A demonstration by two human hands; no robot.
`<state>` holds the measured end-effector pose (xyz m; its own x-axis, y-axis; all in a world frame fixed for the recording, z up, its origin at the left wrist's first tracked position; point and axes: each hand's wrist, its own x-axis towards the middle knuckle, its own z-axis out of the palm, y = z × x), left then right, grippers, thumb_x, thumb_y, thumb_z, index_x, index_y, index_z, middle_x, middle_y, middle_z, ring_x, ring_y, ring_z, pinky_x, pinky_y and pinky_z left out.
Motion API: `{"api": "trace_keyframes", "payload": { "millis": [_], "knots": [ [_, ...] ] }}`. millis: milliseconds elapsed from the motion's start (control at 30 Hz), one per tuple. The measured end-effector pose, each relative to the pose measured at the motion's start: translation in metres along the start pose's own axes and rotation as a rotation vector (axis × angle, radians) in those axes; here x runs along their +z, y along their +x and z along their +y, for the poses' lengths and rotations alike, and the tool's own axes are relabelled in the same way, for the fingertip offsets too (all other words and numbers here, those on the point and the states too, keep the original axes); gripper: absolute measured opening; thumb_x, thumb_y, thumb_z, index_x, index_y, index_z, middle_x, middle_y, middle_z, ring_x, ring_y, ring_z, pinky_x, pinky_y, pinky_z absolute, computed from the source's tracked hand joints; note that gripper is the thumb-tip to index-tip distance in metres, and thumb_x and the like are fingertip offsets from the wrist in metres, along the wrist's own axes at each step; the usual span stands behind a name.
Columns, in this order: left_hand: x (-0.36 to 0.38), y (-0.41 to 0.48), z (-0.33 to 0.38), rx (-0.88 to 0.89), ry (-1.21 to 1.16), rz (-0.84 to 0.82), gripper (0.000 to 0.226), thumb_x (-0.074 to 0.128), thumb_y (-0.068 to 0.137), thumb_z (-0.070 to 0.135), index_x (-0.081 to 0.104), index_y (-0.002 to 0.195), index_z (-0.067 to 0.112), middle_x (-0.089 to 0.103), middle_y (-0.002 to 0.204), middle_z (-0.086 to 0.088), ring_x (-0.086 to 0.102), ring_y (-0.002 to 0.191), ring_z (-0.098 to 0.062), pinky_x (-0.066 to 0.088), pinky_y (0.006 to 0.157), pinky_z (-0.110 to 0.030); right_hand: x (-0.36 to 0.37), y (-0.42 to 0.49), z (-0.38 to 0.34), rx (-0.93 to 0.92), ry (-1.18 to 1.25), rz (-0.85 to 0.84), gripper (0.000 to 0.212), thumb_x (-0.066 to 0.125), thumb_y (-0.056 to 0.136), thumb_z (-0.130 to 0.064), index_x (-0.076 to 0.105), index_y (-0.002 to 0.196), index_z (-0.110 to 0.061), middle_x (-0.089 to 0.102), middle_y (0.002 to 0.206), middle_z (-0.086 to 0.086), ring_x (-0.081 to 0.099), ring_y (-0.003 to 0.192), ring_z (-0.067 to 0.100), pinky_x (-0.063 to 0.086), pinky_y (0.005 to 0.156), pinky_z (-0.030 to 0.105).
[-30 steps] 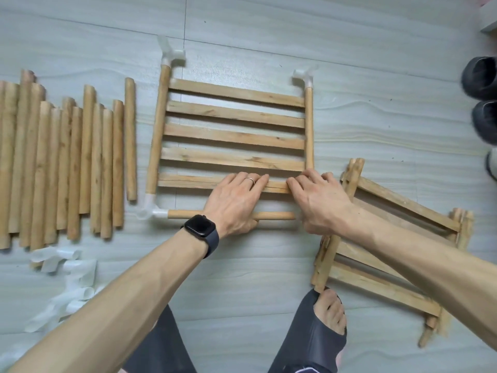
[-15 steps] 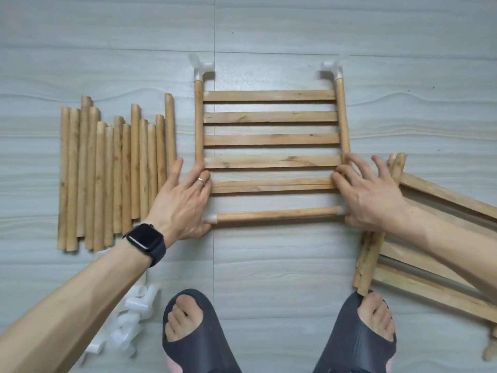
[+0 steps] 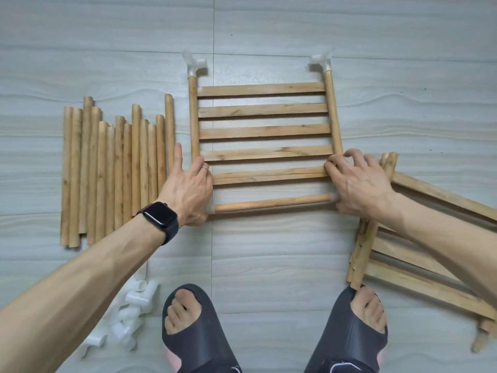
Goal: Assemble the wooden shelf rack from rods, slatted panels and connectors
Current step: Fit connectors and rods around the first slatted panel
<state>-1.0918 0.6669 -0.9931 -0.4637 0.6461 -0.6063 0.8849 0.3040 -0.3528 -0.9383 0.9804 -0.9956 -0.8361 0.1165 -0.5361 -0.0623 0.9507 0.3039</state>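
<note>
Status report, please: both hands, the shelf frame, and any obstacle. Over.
Left hand covers near-left corner of light wooden slatted frame, grip hidden; right hand pinches its near-right corner. Frame flat on floor. Stack of spare wooden panels close beside right hand.
</note>
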Motion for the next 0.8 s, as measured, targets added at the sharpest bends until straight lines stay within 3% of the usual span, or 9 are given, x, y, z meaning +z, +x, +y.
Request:
{"api": "trace_keyframes", "payload": {
  "millis": [133, 267, 400, 500, 600, 800],
  "knots": [
    [-0.007, 0.007, 0.005, -0.066, 0.065, -0.057, 0.074, 0.054, 0.093, 0.043, 0.031, 0.149, 0.001, 0.044, 0.149, -0.015, 0.017, 0.151, -0.035, -0.001, 0.115, -0.074, -0.004, 0.005, -0.006, 0.036, 0.052, 0.001, 0.062, 0.07, 0.075, -0.036, 0.045, 0.128, -0.015, 0.045, 0.136, 0.002, 0.051, 0.106, 0.029, 0.038, 0.077, 0.038],
    [-0.007, 0.012, -0.001, -0.149, 0.021, -0.094, 0.074, 0.054, 0.093, 0.038, 0.021, 0.153, 0.008, 0.039, 0.153, -0.006, 0.01, 0.152, -0.032, -0.009, 0.113, -0.075, -0.008, 0.01, -0.002, 0.047, 0.108, 0.033, 0.054, 0.065, 0.08, -0.03, 0.043, 0.126, -0.013, 0.043, 0.137, 0.003, 0.051, 0.109, 0.029, 0.038, 0.076, 0.035],
    [-0.016, 0.011, -0.006, -0.102, -0.057, -0.064, 0.073, 0.06, 0.082, 0.048, 0.037, 0.14, 0.011, 0.047, 0.142, -0.007, 0.021, 0.147, -0.034, -0.003, 0.117, -0.072, -0.011, 0.014, 0.001, 0.085, 0.113, 0.019, 0.045, 0.059, 0.081, -0.025, 0.043, 0.122, -0.013, 0.043, 0.134, 0.002, 0.052, 0.103, 0.029, 0.043, 0.076, 0.039],
    [-0.022, 0.012, -0.003, -0.044, -0.045, -0.035, 0.063, 0.06, 0.079, 0.053, 0.049, 0.124, 0.011, 0.055, 0.127, -0.009, 0.034, 0.136, -0.031, 0.001, 0.117, -0.071, -0.009, 0.016, 0.002, 0.115, 0.156, 0.022, 0.042, 0.057, 0.084, -0.013, 0.042, 0.123, -0.011, 0.041, 0.133, 0.004, 0.049, 0.103, 0.029, 0.04, 0.067, 0.037],
    [-0.025, 0.016, 0.002, -0.04, -0.053, -0.029, 0.063, 0.063, 0.075, 0.052, 0.051, 0.12, 0.01, 0.054, 0.121, -0.009, 0.038, 0.128, -0.028, 0.008, 0.113, -0.077, -0.005, 0.018, 0.005, 0.139, 0.212, 0.046, 0.041, 0.056, 0.087, -0.003, 0.042, 0.125, -0.008, 0.038, 0.134, 0.005, 0.046, 0.105, 0.03, 0.038, 0.062, 0.034],
    [-0.024, 0.02, 0.001, -0.025, -0.038, -0.016, 0.062, 0.064, 0.075, 0.05, 0.051, 0.121, 0.01, 0.055, 0.121, -0.008, 0.039, 0.127, -0.026, 0.015, 0.112, -0.076, -0.001, 0.019, 0.006, 0.128, 0.214, 0.048, 0.043, 0.059, 0.084, -0.004, 0.042, 0.124, -0.008, 0.039, 0.132, 0.008, 0.047, 0.104, 0.032, 0.043, 0.066, 0.036]
  ]
}}
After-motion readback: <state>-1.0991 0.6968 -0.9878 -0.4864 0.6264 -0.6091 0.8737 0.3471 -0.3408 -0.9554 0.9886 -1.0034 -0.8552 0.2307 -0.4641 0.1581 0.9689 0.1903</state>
